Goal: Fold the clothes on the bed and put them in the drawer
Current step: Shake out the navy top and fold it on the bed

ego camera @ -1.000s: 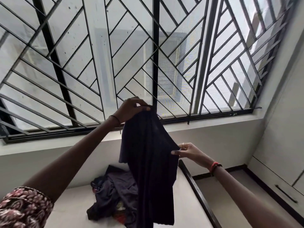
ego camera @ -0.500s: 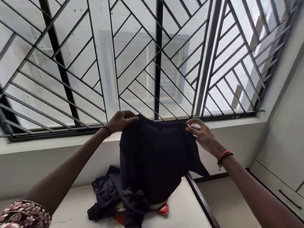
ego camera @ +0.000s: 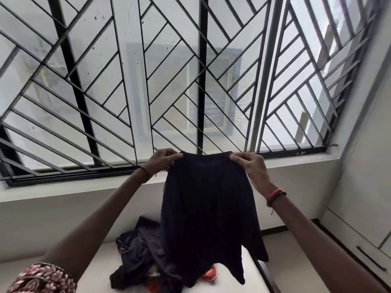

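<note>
On garment (ego camera: 209,208) top: hands (ego camera: 164,160), closed grip.

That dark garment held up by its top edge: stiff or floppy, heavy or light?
Probably floppy: the dark garment hangs limp in soft folds below the left hand and right hand pinching its top corners. Likely light, since fingertip pinches alone carry it. Its uneven lower hem suggests it will sag wherever unsupported.

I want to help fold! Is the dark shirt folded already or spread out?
Spread out. The left grip and right grip pinch the top corners of the shirt, and it hangs flat above the pile.
</note>
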`<state>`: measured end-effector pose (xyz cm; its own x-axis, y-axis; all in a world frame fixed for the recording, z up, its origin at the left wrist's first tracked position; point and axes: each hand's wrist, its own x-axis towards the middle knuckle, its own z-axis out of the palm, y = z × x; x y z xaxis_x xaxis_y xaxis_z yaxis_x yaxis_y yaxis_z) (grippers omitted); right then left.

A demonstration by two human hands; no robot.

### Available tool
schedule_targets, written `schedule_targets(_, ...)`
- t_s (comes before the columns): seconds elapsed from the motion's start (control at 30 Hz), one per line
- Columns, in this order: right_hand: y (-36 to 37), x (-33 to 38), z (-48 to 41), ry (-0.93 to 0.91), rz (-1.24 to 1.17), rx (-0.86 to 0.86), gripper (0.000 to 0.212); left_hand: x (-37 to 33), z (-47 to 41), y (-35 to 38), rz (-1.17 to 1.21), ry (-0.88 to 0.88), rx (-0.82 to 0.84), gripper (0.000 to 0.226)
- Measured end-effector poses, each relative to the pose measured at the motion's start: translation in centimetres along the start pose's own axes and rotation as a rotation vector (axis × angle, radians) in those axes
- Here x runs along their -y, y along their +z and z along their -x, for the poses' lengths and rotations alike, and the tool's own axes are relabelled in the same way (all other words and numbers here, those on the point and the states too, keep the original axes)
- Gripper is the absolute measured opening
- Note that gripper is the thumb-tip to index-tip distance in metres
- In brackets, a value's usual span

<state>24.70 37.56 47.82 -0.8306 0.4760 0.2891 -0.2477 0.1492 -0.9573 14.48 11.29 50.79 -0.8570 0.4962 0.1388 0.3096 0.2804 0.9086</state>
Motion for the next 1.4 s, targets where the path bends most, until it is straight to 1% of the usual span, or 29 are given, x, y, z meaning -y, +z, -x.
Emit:
schedule_targets(0.1,2.1,0.0,0.7,-0.080,0.120,-0.077,0.020,-0.5,0.0,2.1,0.068,0.005,0.021,0.010)
schedule_targets(0.2,4.3,0.3,1.4,-0.140,0.183,-0.077,0.030,-1.3,-0.1,3.9,0.109,0.051,0.054,0.009)
schedule_targets(0.3,6.1,0.8,1.9,-0.175,0.173,-0.072,0.026,-1.9,-0.1,4.9,0.132,0.083,0.063,0.009)
schedule_targets(0.4,7.0,1.5,2.2,-0.208,0.162,-0.063,0.017,-2.6,0.1,5.3,0.170,0.115,0.083,0.013)
schedule_targets(0.47,7.1,1.9,2.3,-0.219,0.129,-0.065,0.015,-2.9,0.1,5.1,0.181,0.118,0.092,0.011)
schedule_targets(0.6,6.9,2.4,2.6,-0.218,0.087,-0.032,0.016,-3.0,0.6,4.3,0.243,0.127,0.211,0.007)
schedule_targets(0.63,6.9,2.4,2.7,-0.213,0.076,-0.017,0.016,-3.0,0.6,4.2,0.248,0.139,0.231,0.004)
schedule_targets(0.67,6.9,2.5,2.8,-0.209,0.061,0.003,0.015,-2.8,0.6,4.0,0.240,0.152,0.235,0.006)
schedule_targets(0.73,7.0,2.6,3.1,-0.206,0.037,0.042,0.015,-2.7,0.3,3.7,0.177,0.173,0.211,0.020)
schedule_targets(0.8,6.9,2.8,3.2,-0.209,0.015,0.063,0.015,-2.5,-0.2,3.6,0.069,0.232,0.173,0.028)
schedule_targets(0.83,6.8,2.9,3.3,-0.212,0.003,0.070,0.016,-2.3,-0.4,3.6,-0.006,0.281,0.140,0.029)
schedule_targets(0.9,6.5,3.1,3.2,-0.218,-0.017,0.093,0.017,-1.9,-0.6,3.6,-0.199,0.413,0.014,0.026)
schedule_targets(0.93,6.4,3.2,3.2,-0.222,-0.023,0.112,0.018,-1.6,-0.7,3.7,-0.247,0.465,-0.030,0.026)
schedule_targets(1.0,6.0,3.5,3.1,-0.233,-0.024,0.162,0.022,-1.4,-0.8,3.9,-0.240,0.498,-0.020,0.026)
schedule_targets(1.07,5.7,3.8,3.0,-0.250,-0.005,0.206,0.025,-1.8,-1.0,4.3,-0.251,0.491,-0.003,0.014)
schedule_targets(1.1,5.6,3.8,2.9,-0.258,0.005,0.218,0.027,-2.0,-1.0,4.6,-0.267,0.489,-0.022,0.018)
schedule_targets(1.17,5.2,3.7,2.8,-0.285,0.035,0.228,0.032,-2.1,-1.3,4.9,-0.240,0.472,-0.050,0.034)
schedule_targets(1.2,5.1,3.5,2.8,-0.299,0.047,0.228,0.037,-2.2,-1.3,5.1,-0.203,0.460,-0.056,0.034)
schedule_targets(1.3,5.0,2.8,2.9,-0.340,0.046,0.188,0.054,-2.7,-1.7,5.2,-0.163,0.471,-0.086,0.024)
schedule_targets(1.33,5.0,2.5,2.9,-0.342,0.052,0.168,0.056,-2.9,-1.8,5.1,-0.161,0.493,-0.090,0.021)
schedule_targets(1.4,4.9,1.9,2.8,-0.309,0.075,0.131,0.052,-3.3,-2.3,5.0,-0.161,0.529,-0.116,0.013)
